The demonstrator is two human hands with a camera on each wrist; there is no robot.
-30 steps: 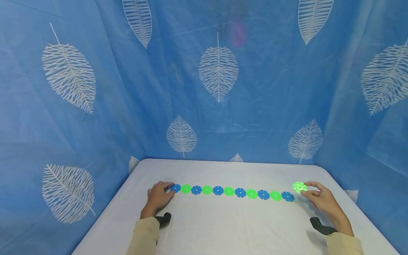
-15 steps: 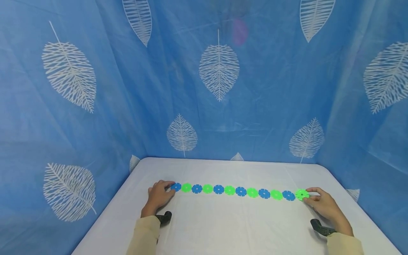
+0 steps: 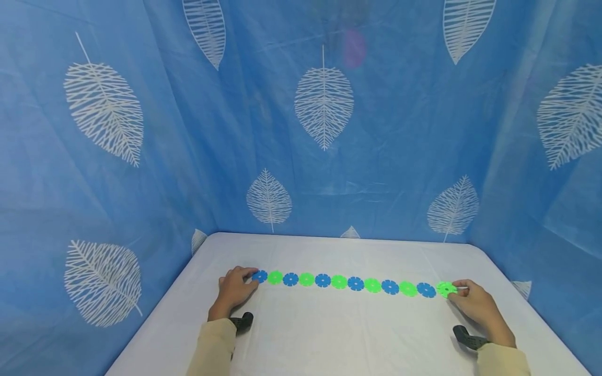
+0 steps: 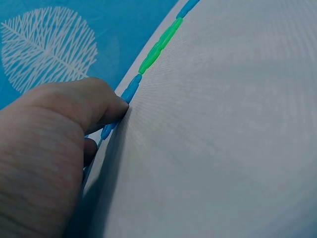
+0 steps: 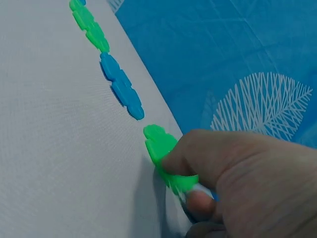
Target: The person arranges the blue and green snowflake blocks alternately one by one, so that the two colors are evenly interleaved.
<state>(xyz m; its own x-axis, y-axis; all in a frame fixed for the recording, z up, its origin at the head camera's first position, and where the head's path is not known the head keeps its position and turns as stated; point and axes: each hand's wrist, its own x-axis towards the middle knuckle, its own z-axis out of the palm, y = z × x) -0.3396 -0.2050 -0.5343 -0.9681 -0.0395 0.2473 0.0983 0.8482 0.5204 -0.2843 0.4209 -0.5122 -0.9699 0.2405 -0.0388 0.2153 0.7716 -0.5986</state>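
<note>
My left hand (image 3: 235, 287) holds the leftmost blue notched plastic disc (image 3: 260, 277) between thumb and fingertips. In the left wrist view the thumb lies against that blue disc (image 4: 128, 91), and the fingers behind are mostly hidden. At the row's right end, my right hand (image 3: 479, 303) pinches a green notched disc (image 3: 444, 288). The right wrist view has this green disc (image 5: 161, 144) slightly tilted, with a small gap between it and the last blue disc (image 5: 121, 87). Several discs, alternately blue and green, lie flat in a row between the hands, such as a green disc (image 3: 338, 282) midway.
A white-covered table (image 3: 338, 334) carries the row. Blue curtains (image 3: 329, 172) with white leaf prints surround its back and sides. Dark wrist mounts (image 3: 242, 322) show at both of the person's beige sleeves.
My right hand has brought the green disc down and slightly right, from above the table to the row's right end, then shifted slightly. The left hand has stayed on its blue disc.
</note>
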